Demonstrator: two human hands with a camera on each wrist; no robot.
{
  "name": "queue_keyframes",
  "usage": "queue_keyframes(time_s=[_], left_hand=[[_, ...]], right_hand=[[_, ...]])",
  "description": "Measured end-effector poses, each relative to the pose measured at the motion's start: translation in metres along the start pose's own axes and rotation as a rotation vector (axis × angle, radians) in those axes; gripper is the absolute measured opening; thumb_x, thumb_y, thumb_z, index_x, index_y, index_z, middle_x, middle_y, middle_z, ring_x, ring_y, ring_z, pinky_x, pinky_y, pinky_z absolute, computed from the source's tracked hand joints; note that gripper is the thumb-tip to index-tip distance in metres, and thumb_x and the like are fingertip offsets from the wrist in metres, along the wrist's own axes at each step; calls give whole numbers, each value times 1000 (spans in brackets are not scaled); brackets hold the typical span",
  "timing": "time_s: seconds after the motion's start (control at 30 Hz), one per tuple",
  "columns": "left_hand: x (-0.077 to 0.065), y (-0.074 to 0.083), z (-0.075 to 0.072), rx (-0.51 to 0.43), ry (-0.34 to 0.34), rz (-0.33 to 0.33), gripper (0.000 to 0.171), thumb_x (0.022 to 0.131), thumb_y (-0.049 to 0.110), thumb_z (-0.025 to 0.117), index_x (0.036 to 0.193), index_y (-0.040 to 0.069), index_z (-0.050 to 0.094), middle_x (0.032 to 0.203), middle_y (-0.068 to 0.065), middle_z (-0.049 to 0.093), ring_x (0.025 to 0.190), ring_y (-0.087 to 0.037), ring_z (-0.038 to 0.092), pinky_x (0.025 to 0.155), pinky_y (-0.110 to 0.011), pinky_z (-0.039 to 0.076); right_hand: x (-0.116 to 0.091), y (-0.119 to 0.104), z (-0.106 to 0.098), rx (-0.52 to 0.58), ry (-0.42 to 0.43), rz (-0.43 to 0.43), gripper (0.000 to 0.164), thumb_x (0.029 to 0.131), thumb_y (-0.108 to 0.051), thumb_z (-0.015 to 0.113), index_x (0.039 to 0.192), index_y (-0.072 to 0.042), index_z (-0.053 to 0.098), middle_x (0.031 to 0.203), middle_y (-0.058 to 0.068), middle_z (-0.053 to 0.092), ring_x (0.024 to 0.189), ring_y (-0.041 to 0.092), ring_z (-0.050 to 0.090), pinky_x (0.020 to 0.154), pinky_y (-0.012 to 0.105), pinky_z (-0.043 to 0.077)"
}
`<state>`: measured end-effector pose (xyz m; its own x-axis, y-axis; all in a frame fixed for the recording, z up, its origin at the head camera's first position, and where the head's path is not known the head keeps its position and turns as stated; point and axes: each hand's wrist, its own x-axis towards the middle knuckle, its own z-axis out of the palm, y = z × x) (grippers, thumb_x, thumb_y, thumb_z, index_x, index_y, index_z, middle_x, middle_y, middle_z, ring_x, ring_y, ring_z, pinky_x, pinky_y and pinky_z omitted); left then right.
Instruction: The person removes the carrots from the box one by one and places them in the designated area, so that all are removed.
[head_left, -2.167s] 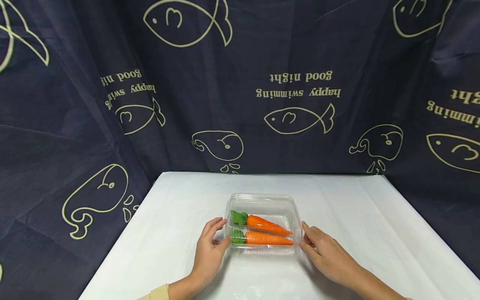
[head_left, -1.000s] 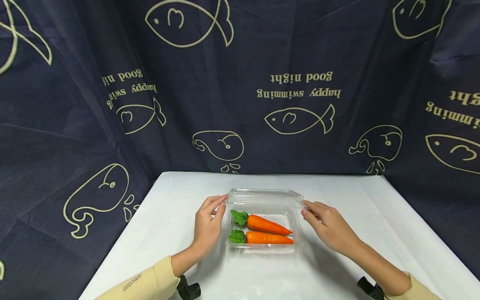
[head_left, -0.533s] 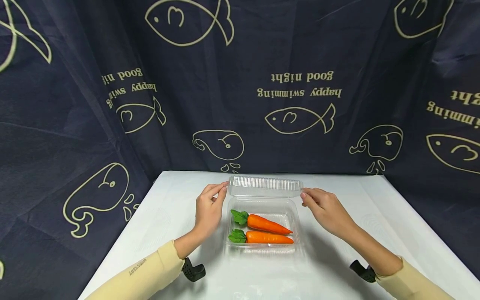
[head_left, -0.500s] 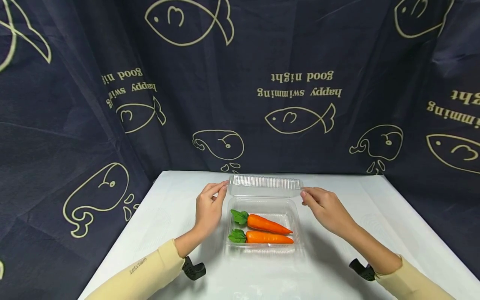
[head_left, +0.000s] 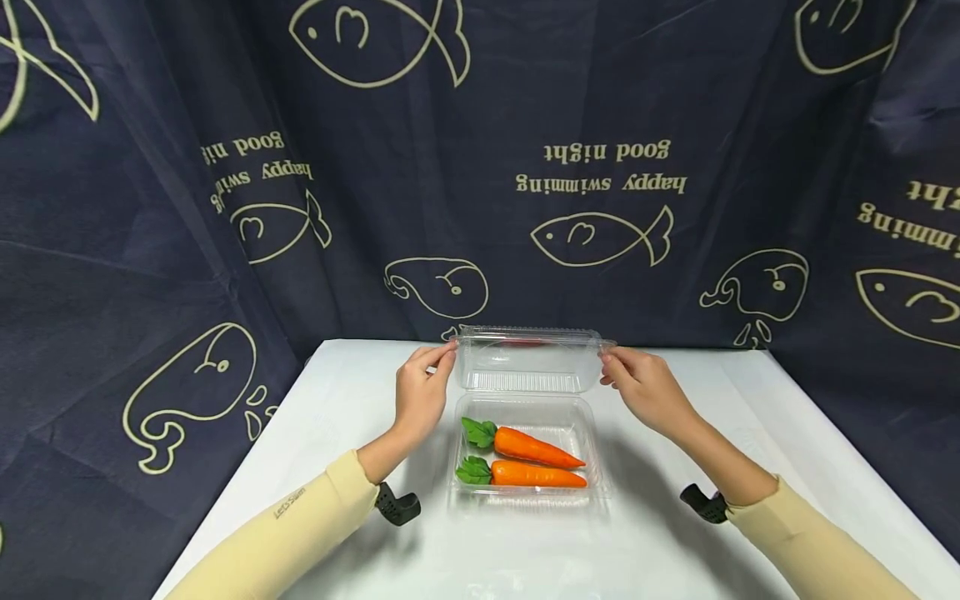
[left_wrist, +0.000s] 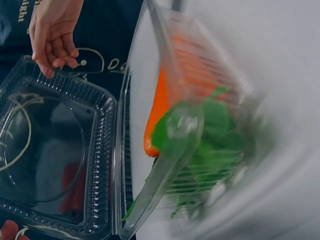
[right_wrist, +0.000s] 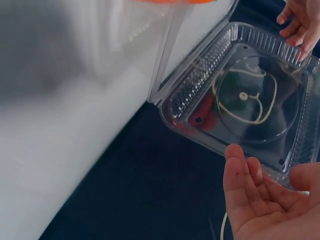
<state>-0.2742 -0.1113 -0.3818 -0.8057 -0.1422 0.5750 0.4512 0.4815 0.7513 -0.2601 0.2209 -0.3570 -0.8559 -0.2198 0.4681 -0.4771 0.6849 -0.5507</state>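
Note:
A clear plastic clamshell container (head_left: pixel 592 433) sits mid-table with two carrots (head_left: pixel 536 448) lying side by side in its base, green tops to the left. Its hinged lid (head_left: pixel 525 360) stands raised at the back, roughly upright. My left hand (head_left: pixel 422 392) pinches the lid's left corner between thumb and fingers. On the opposite corner, my right hand (head_left: pixel 648 392) grips the lid edge; the right wrist view shows the thumb and fingers at that corner (right_wrist: pixel 270 200). Through the left wrist camera the carrot tops (left_wrist: pixel 210 130) look blurred and close.
The container rests on a white-covered table (head_left: pixel 337 533). Behind it and along both sides hangs a dark blue curtain (head_left: pixel 480 192) printed with fish, whales and lettering. Black wrist straps (head_left: pixel 397 505) show at the sleeve cuffs.
Both hands have lifted the lid from over the carrots and swung it up and back on its hinge. The base and the carrots have stayed in place.

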Motion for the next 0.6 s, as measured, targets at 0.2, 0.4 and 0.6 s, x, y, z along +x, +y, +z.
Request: queue_keyframes(time_s=[0.2, 0.4, 0.6], left_hand=[[13, -4, 5, 5, -8, -38, 20, 99, 19, 65, 113, 14, 79, 94, -3, 72, 87, -16, 63, 68, -26, 45], [26, -8, 11, -3, -19, -67, 19, 99, 17, 65, 113, 14, 78, 99, -3, 73, 92, -17, 66, 71, -27, 47], [37, -10, 18, -15, -24, -87, 20, 98, 13, 64, 113, 11, 77, 98, -5, 72, 87, -19, 67, 72, -27, 48]], right_hand=[[16, 7, 1, 22, 3, 33, 28, 105, -13, 50, 114, 6, 69, 85, 13, 73, 75, 21, 71, 66, 26, 55], [32, 15, 4, 8, -10, 82, 27, 105, -17, 52, 104, 2, 71, 83, 11, 70, 75, 24, 70, 63, 30, 52], [49, 22, 7, 1, -28, 148, 27, 105, -19, 52, 98, -1, 71, 81, 10, 69, 70, 17, 67, 62, 33, 50]])
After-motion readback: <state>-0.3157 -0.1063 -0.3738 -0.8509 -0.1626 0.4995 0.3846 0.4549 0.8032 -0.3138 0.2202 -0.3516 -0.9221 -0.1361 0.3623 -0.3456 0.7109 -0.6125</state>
